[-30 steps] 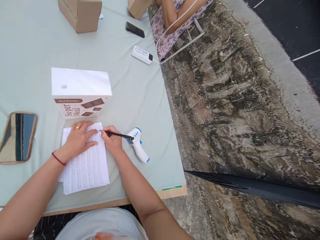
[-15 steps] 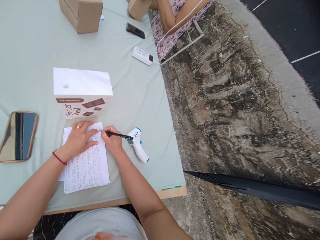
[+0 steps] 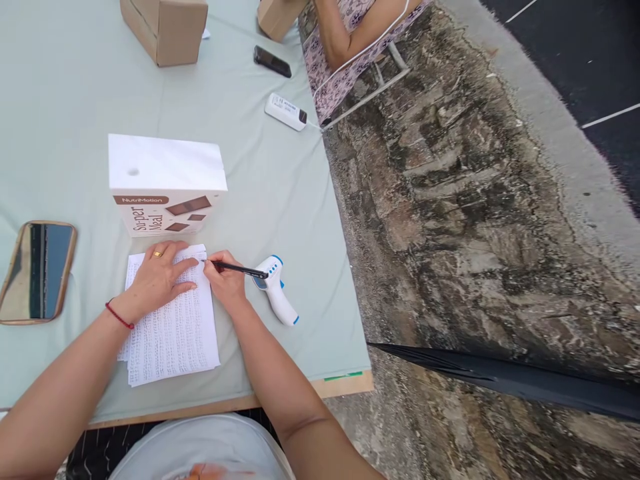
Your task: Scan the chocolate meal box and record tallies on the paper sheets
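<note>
Sheets of paper [image 3: 175, 340] covered in rows of writing lie stacked near the table's front edge. My left hand [image 3: 159, 275], with a ring and a red wrist cord, rests on the upper part of the top sheet, fingers spread. In my right hand [image 3: 226, 283] is a black pen [image 3: 243, 269], its tip at the sheet's upper right edge and its rear end pointing right. Just right of that hand lies a white and blue infrared thermometer [image 3: 277, 293]. A white "Super Meal" box [image 3: 167, 167] stands directly beyond the paper.
A phone [image 3: 37, 273] lies at left on the pale green tablecloth [image 3: 280, 200]. Farther back are a cardboard box [image 3: 175, 33], a dark phone-like device [image 3: 271, 61] and a white corded device [image 3: 286, 111]. Another person's arm [image 3: 335, 33] is beyond the table's right edge, beside rough stone ground.
Almost nothing differs. The pen and my right hand have shifted very slightly, and the view has moved a little. My left hand stays on the paper.
</note>
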Tool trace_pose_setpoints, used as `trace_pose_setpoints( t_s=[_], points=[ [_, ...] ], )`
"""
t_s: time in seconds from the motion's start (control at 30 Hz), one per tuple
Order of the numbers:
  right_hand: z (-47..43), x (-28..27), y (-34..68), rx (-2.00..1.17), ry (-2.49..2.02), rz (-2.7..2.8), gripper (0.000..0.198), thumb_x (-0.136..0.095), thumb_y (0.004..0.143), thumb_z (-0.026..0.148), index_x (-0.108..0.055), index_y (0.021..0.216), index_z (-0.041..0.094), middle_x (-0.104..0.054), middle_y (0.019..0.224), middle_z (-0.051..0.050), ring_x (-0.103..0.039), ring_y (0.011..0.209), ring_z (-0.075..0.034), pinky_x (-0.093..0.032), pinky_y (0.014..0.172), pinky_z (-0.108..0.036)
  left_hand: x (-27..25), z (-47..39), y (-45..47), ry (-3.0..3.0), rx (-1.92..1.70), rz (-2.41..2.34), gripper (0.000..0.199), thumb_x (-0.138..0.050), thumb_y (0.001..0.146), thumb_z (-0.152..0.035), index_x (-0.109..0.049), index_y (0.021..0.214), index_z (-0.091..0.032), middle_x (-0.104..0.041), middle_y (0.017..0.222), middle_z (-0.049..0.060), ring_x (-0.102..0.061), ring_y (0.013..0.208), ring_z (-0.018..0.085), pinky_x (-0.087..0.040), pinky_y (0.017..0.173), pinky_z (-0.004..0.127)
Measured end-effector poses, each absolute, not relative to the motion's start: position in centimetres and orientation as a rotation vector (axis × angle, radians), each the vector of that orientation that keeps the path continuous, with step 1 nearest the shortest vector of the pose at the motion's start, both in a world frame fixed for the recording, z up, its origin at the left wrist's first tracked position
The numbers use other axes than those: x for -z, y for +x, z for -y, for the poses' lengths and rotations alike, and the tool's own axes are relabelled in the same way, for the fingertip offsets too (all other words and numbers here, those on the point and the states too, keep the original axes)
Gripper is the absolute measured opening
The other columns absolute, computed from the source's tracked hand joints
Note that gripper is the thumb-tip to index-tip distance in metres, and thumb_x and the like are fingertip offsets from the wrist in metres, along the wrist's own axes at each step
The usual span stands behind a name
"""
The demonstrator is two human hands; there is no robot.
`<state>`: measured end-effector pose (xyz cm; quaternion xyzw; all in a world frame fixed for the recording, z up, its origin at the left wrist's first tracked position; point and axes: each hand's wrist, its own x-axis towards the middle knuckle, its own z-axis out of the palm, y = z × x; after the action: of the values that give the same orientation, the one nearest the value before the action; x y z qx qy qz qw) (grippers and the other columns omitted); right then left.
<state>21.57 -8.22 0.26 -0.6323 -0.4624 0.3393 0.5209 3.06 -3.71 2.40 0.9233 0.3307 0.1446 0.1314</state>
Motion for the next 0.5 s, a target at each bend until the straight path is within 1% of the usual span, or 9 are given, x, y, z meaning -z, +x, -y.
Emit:
trace_pose_setpoints(
  t_s=[0.23, 0.5],
  points=[
    [8.20, -0.09, 21.64, -0.800, -1.499, 1.133, 0.021, -0.054, 0.075, 0.042, -0.056, 0.071, 0.022, -0.054, 0.066, 0.001, -0.046, 0.062, -0.015, -0.042, 0.061, -0.028, -2.46, 3.67, 3.06, 2.699, -0.433, -0.953, 0.035, -0.071, 0.097, -0.038, -0.072, 0.127, -0.020, -0.055, 0.143, 0.020, -0.053, 0.128, 0.039, -0.044, 0.108, 0.060],
    [8.26, -0.06, 21.70, -0.819, -1.512, 1.125, 0.021, -0.054, 0.075, 0.042, -0.056, 0.071, 0.022, -0.053, 0.066, 0.002, -0.046, 0.063, -0.015, -0.042, 0.062, -0.028, -2.48, 3.63, 3.10, 2.636, -0.418, -0.966, 0.034, -0.072, 0.096, -0.037, -0.072, 0.127, -0.023, -0.054, 0.145, 0.018, -0.053, 0.130, 0.038, -0.042, 0.111, 0.061]
  ],
)
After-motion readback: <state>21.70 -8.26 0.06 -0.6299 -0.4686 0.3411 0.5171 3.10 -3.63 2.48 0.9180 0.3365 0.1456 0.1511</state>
